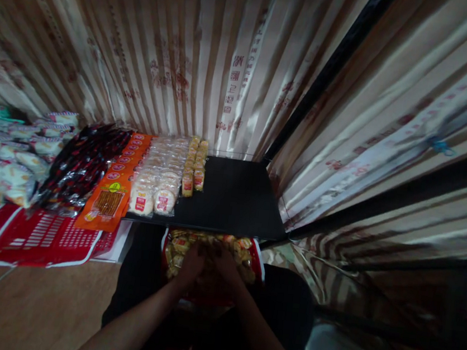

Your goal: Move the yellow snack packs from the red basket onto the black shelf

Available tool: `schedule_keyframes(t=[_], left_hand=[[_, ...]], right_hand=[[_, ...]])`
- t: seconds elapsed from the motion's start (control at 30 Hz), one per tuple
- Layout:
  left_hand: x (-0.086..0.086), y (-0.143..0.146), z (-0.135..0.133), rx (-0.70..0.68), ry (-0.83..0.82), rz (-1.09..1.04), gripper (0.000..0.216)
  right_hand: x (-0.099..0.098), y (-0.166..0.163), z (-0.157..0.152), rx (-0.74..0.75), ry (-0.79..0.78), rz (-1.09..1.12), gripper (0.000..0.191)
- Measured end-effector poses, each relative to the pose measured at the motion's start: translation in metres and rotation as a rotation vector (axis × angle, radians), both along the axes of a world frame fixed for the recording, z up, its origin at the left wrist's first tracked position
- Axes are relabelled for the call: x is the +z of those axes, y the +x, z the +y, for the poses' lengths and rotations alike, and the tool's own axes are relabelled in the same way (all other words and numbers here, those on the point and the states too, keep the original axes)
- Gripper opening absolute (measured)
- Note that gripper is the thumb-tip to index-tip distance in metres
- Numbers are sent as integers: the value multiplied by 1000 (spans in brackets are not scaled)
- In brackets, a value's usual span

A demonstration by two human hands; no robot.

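Note:
My left hand [194, 259] and my right hand [225, 261] reach side by side into a red basket [262, 265] between my legs. Small snack packs in yellowish wrappers [245, 255] fill the basket, and both hands touch them near its far side. The fingers are dark and blurred, so whether either hand grips a pack does not show. Just beyond the basket is a black shelf [235, 197]. Two rows of similar yellow packs [195, 168] stand on it, beside rows of round white crackers in clear wrappers [157, 180].
Left along the shelf lie orange snack bags [111, 189], dark shiny packets [85, 164] and white packets [15, 164]. Another red basket [40, 240] is under the shelf's left part. Printed curtains [213, 55] hang behind, and a black post [325, 73] slants at the right.

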State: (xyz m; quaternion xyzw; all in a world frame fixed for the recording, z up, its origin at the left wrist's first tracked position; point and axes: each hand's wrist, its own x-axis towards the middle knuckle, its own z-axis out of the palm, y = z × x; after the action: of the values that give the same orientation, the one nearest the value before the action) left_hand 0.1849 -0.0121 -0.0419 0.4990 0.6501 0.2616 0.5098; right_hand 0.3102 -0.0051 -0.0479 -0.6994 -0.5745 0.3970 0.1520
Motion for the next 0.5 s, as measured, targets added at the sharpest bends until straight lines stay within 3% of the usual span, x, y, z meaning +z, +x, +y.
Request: schedule_keyframes(t=[0.13, 0.27, 0.5], left_hand=[[14, 9, -8, 91, 56, -36, 40], [21, 18, -14, 151, 106, -131, 39], [21, 25, -24, 200, 135, -309, 36]], right_hand=[[8, 8, -11, -60, 67, 135, 35], [17, 8, -24, -125, 224, 59, 37], [31, 0, -43, -114, 474, -1, 35]])
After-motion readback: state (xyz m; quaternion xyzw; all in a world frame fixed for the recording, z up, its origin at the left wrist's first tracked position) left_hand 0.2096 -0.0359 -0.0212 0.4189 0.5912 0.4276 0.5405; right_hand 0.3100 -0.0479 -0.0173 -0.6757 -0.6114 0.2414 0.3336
